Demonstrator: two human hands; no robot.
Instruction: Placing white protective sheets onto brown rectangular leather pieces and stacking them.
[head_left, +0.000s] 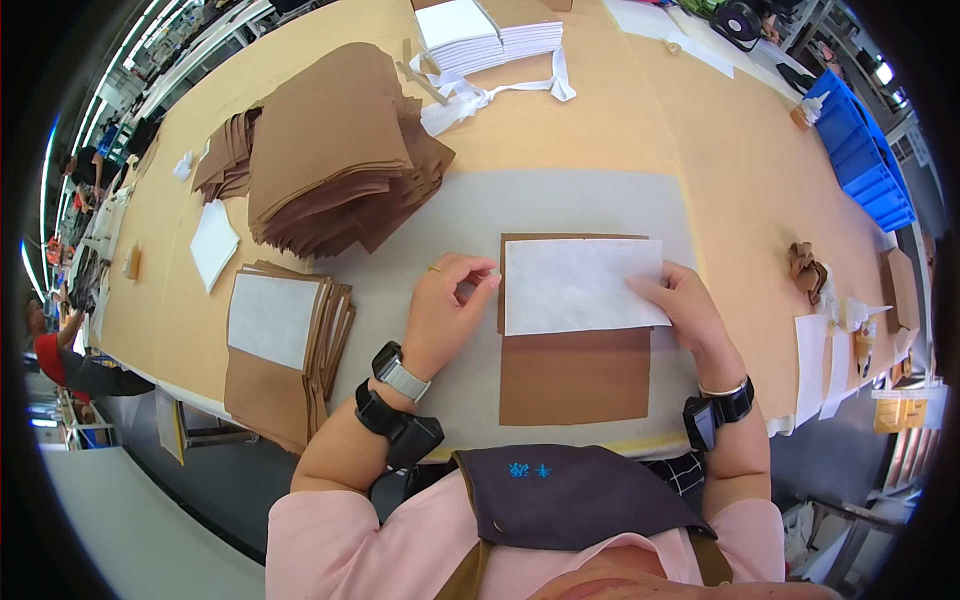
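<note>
A brown sheet (574, 379), of fabric or paper, lies flat in front of me on a grey mat (480, 202). Over its upper half lies a white rectangular sheet (577, 289), overhanging slightly at the right. My right hand (679, 304) grips the white sheet's right edge, thumb on top and fingers partly hidden behind it. My left hand (454, 307) is beside the brown sheet's left edge, its fingers curled and the thumb and index tips close together. Whether anything small is pinched there is not clear.
Left of me is a stack of brown sheets with white pieces (274, 319). Beyond stands a tall brown pile (330, 112). White sheets in a stack (465, 37) lie at the back. A blue crate (862, 150) and glue bottles (855, 313) are rightward. Another person (60, 352) is far left.
</note>
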